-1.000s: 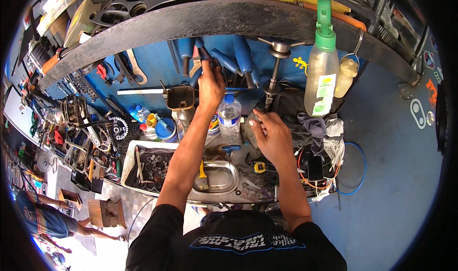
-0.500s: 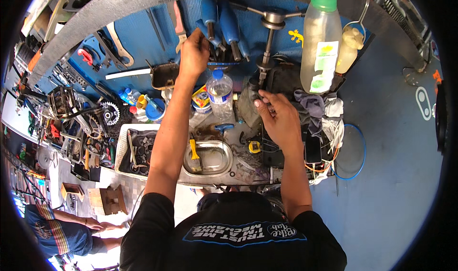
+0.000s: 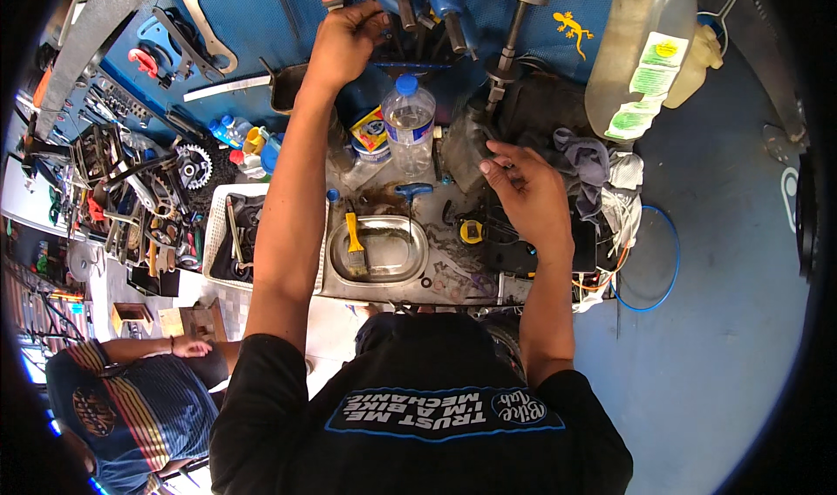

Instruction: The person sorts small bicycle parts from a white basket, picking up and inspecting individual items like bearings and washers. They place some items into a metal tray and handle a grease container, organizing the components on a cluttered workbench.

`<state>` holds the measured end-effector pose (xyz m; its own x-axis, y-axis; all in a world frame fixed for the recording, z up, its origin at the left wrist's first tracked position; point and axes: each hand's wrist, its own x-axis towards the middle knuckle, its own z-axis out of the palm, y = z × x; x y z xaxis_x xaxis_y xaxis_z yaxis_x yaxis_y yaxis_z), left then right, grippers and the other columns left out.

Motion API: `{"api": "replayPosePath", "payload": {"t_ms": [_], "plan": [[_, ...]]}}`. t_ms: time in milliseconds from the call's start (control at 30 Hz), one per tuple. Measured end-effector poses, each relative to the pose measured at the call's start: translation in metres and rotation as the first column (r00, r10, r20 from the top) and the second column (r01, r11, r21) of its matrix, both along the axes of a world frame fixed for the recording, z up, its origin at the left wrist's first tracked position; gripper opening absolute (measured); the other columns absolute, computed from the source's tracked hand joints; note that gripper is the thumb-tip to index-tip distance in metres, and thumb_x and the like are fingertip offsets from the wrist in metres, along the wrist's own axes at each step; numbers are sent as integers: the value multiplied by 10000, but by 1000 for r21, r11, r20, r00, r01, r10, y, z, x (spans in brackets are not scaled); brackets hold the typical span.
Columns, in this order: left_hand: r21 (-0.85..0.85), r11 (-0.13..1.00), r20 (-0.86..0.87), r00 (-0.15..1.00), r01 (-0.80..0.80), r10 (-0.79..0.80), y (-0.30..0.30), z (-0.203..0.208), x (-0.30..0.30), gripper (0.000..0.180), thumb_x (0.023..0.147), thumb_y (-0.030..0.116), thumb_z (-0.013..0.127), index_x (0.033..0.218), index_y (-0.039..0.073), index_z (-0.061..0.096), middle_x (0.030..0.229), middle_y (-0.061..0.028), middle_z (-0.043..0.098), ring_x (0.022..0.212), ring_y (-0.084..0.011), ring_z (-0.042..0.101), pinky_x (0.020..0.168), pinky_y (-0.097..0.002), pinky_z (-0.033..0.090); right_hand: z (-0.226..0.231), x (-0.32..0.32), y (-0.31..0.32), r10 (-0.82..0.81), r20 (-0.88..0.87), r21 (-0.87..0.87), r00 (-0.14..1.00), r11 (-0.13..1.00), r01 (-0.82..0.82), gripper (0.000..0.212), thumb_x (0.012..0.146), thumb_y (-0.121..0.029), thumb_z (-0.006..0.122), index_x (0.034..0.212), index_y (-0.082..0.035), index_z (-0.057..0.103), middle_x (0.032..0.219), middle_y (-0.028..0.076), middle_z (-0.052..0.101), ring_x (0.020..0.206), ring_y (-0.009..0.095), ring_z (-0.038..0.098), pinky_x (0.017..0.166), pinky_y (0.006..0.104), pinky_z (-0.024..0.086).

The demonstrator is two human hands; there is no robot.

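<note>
My left hand (image 3: 342,48) is raised at the blue wall panel, its fingers curled together beside the blue-handled tools (image 3: 445,5) on the rack. What its fingertips grip, if anything, is too small to tell. Over the right part of the bench, my right hand (image 3: 534,197) has thumb and fingers drawn together; the contents of this pinch cannot be made out. Between my arms stand a clear bottle with a blue cap (image 3: 408,137) and a blue T-handle tool (image 3: 412,191). A yellow brush (image 3: 353,238) lies in an oval metal tray (image 3: 397,262). Right of it rests a yellow tape measure (image 3: 472,231).
A large bottle of cloudy liquid (image 3: 636,54) hangs at the upper right. Grey rags (image 3: 582,165) and a blue cable loop (image 3: 677,264) lie at the bench's right end. A white basket (image 3: 215,233) of parts sits left. Another person (image 3: 144,403) is at the lower left.
The view has shifted, so the bench sits higher in it. My left hand has moved slightly left along the rack, my right hand slightly toward me. The other person has moved further into view.
</note>
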<state>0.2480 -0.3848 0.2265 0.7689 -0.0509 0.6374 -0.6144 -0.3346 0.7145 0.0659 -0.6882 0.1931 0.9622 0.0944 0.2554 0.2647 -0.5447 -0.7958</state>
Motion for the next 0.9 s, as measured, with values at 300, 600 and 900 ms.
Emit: {"api": "replayPosePath", "payload": {"t_ms": [300,600,900], "plan": [[123,953,76,960,-278,271,-15,-1,-74,267,1024,108,681,1260,-7,727,1133,-205,790,1003,-305,777,898,-390,594,-19,-8,1,12,-4,8,1000,1000,-12,352,983,-279,780,1257,-59,766,1020,146,746,811,251,741,742,362,596],[478,828,-449,729,-292,517,9,-182,-271,252,999,177,709,1175,-3,712,920,-275,746,787,-465,727,708,-530,560,-133,-26,28,128,-329,-197,936,960,-200,394,1004,-277,691,1323,-45,700,1071,205,782,972,416,756,888,519,589],[504,721,-550,466,-476,693,17,-236,-356,418,970,185,736,1262,-94,629,877,-283,762,846,-464,755,771,-520,582,-180,-2,93,161,-403,-456,901,818,-350,514,1003,-311,704,1366,12,537,1025,256,768,958,448,762,854,565,589]]}}
